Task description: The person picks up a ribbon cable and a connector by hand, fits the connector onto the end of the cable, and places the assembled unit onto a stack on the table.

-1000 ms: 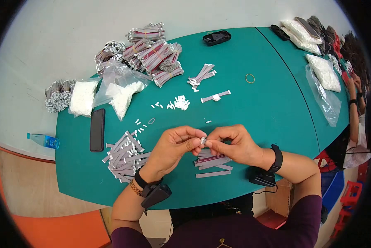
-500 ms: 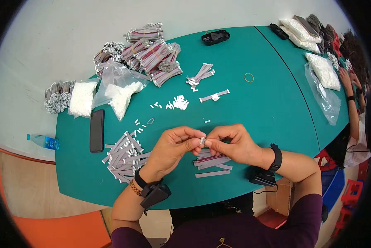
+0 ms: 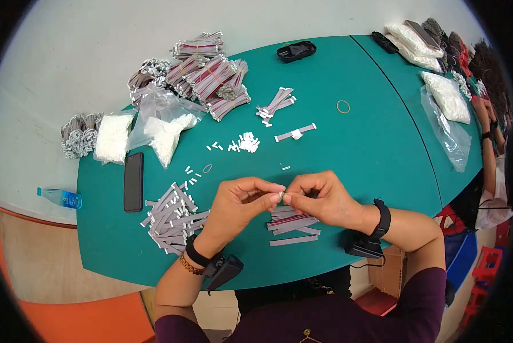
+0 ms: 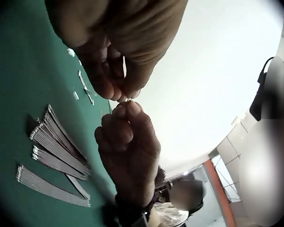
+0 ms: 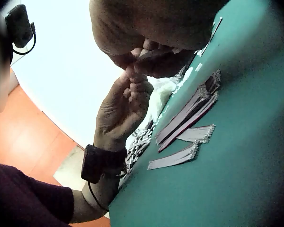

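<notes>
In the head view my left hand [image 3: 240, 203] and right hand [image 3: 324, 199] meet fingertip to fingertip over the table. Between thumbs and forefingers, both pinch one small ribbon-cable connector [image 3: 280, 195], pale and mostly hidden by the fingertips. Just below the right hand lie flat grey ribbon cables [image 3: 293, 222], one with a dark red stripe. Beside the left wrist spreads a heap of short grey cables with white ends [image 3: 173, 220]. In the left wrist view the left hand [image 4: 118, 42] is above and the right hand [image 4: 130, 151] below, their tips touching.
Loose white connector housings [image 3: 246, 143] lie beyond the hands, near a single cable [image 3: 296, 133]. Bags of white parts [image 3: 114, 137], bundled cables [image 3: 213, 74] and a phone [image 3: 133, 182] sit at left. A rubber band [image 3: 343, 107] lies at right. Another person's arms [image 3: 488, 123] show at far right.
My left hand and wrist have turned slightly, and the connector shows less between the fingertips. Both hands keep their pinch in nearly the same place.
</notes>
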A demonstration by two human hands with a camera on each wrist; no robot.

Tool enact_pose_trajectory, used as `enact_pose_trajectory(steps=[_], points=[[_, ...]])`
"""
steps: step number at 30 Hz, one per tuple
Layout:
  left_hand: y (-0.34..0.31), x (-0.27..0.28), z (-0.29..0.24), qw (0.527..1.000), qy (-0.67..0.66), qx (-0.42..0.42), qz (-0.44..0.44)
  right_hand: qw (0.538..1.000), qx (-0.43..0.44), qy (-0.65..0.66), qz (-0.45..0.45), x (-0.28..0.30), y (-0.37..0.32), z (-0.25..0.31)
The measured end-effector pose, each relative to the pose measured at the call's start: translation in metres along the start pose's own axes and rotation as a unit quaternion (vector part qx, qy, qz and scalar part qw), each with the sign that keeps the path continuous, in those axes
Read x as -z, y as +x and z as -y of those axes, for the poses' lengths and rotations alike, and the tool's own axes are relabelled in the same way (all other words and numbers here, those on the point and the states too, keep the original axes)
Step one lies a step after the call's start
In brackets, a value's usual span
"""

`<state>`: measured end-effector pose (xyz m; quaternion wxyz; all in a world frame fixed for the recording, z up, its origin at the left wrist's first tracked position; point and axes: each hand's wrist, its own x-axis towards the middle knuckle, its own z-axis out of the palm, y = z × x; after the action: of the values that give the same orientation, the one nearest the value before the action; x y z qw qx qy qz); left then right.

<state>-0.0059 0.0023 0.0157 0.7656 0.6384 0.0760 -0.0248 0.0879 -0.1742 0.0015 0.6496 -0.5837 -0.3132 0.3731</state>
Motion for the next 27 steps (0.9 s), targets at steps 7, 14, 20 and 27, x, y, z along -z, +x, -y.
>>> enact_pose_trajectory(steps=[7, 14, 20, 27], points=[[-0.003, -0.002, 0.000, 0.992, 0.116, -0.056, -0.005, 1.000, -0.021, 0.018, 0.000, 0.000, 0.001, -0.001], [-0.001, 0.003, 0.000, 0.993, 0.093, -0.069, 0.017, 0.999, -0.021, 0.018, 0.017, 0.001, 0.001, 0.004], [-0.001, 0.003, -0.005, 0.961, 0.232, -0.148, 0.018, 0.999, -0.027, 0.015, 0.032, 0.000, -0.001, 0.007], [-0.001, 0.000, -0.004, 0.956, 0.240, -0.170, 0.009, 0.998, -0.054, 0.018, 0.028, 0.000, -0.002, 0.008]])
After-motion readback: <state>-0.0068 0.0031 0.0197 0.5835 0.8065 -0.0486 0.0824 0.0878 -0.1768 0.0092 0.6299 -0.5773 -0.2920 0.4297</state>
